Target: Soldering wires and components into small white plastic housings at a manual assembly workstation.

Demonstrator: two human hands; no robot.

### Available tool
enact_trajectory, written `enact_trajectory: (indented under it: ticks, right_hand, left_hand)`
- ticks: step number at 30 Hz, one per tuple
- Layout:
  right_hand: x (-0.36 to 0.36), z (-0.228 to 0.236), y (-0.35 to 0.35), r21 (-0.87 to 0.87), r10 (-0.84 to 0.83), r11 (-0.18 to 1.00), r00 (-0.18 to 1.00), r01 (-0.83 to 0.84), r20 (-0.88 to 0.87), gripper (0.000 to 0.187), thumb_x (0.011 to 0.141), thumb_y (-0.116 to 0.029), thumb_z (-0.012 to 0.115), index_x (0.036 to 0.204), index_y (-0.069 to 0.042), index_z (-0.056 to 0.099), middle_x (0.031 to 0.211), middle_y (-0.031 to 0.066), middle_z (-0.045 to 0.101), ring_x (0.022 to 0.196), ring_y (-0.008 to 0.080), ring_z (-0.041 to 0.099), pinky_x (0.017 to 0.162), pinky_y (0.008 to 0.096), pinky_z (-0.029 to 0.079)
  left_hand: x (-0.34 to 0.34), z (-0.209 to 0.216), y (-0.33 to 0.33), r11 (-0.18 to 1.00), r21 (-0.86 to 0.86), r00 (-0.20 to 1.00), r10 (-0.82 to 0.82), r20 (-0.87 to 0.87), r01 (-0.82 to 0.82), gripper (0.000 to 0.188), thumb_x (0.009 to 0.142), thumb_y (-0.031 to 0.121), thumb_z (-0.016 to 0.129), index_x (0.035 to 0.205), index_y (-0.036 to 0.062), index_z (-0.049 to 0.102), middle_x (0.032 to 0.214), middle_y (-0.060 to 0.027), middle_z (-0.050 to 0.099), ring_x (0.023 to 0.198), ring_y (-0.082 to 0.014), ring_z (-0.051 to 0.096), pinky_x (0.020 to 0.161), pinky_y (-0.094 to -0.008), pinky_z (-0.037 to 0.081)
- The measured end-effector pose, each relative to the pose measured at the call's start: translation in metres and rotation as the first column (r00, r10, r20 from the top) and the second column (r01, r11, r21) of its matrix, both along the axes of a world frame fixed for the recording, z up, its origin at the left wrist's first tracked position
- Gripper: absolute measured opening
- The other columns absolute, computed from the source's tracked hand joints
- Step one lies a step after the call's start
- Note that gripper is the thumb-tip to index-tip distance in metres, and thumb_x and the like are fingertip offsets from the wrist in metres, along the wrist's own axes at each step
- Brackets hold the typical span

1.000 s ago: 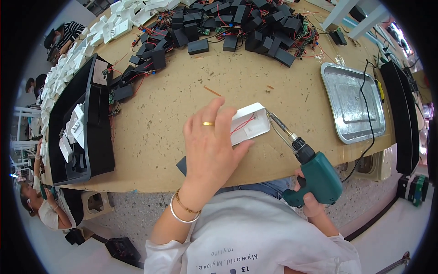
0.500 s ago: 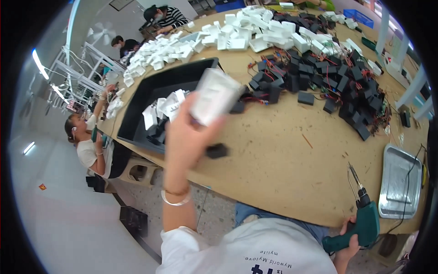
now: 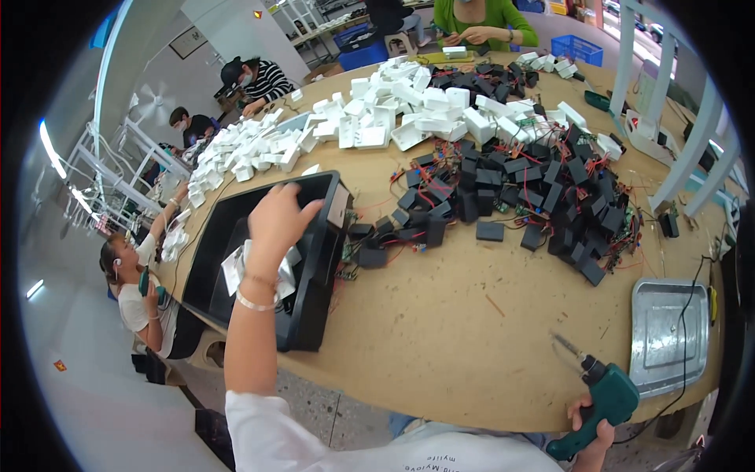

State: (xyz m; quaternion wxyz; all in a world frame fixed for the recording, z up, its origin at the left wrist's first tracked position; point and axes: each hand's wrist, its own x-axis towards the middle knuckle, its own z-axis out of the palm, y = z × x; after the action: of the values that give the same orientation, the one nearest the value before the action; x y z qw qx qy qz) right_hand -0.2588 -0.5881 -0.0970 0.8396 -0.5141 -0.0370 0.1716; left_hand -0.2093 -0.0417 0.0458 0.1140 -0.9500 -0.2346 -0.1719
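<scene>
Flanking the bin under the left hand: white cases, black blocks

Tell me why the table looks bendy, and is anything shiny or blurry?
In the head view, the fisheye lens likely bows the table; in the same head view, the metal tray shows pale glare, and the left hand looks slightly blurred.

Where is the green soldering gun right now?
In the head view, the green soldering gun is at the lower right, in the person's right hand, by the table's near edge, just left of the silver tray.
</scene>
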Motion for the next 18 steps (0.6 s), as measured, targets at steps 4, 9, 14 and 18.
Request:
enact_trajectory:
  ticks: [4, 9, 14, 18]
  right_hand:
    - [0.001, -0.017, -0.010, 0.132, -0.064, 0.988, 0.991, 0.079, -0.113, 0.062, 0.067, -0.049, 0.071, 0.096, 0.003, 0.055, 0.084, 0.0164, 0.059, 0.052, 0.0198, 0.053, 0.060, 0.0383, 0.044]
    - [-0.006, 0.007, 0.009, 0.180, -0.169, 0.965, 0.975, 0.193, -0.141, 0.062, 0.073, -0.053, 0.067, 0.109, -0.006, 0.048, 0.092, 0.0103, 0.053, 0.068, 0.0179, 0.049, 0.069, 0.0373, 0.041]
    - [0.003, 0.014, 0.020, 0.209, -0.178, 0.958, 0.978, 0.197, -0.109, 0.058, 0.078, -0.052, 0.061, 0.110, -0.007, 0.044, 0.096, 0.0080, 0.049, 0.073, 0.0162, 0.045, 0.073, 0.0348, 0.037]
    - [0.004, 0.001, 0.012, 0.183, -0.175, 0.964, 0.979, 0.192, -0.106, 0.060, 0.075, -0.054, 0.065, 0.109, -0.009, 0.047, 0.091, 0.0079, 0.051, 0.070, 0.0163, 0.049, 0.070, 0.0372, 0.041]
  left_hand:
    - [0.120, -0.023, 0.006, 0.964, -0.166, 0.976, -0.215, -0.041, 0.206, 0.046, 0.078, 0.042, 0.064, 0.100, 0.0008, 0.062, 0.102, -0.0196, 0.062, 0.096, -0.0360, 0.059, 0.082, -0.0423, 0.048]
    - [0.232, -0.096, 0.041, 0.947, -0.142, 0.957, -0.281, 0.079, 0.290, 0.057, 0.076, 0.037, 0.069, 0.115, -0.0005, 0.051, 0.110, -0.0202, 0.058, 0.100, -0.0360, 0.057, 0.085, -0.0439, 0.047]
    - [0.267, -0.111, 0.002, 0.974, -0.190, 0.992, -0.114, 0.054, 0.123, 0.052, 0.074, 0.034, 0.070, 0.115, 0.0073, 0.051, 0.104, -0.0171, 0.061, 0.098, -0.0330, 0.060, 0.082, -0.0446, 0.049]
    - [0.269, -0.096, 0.009, 0.963, -0.267, 0.996, -0.059, -0.071, 0.038, 0.031, 0.079, 0.028, 0.062, 0.102, 0.0069, 0.058, 0.099, -0.0210, 0.062, 0.096, -0.0350, 0.061, 0.079, -0.0444, 0.050]
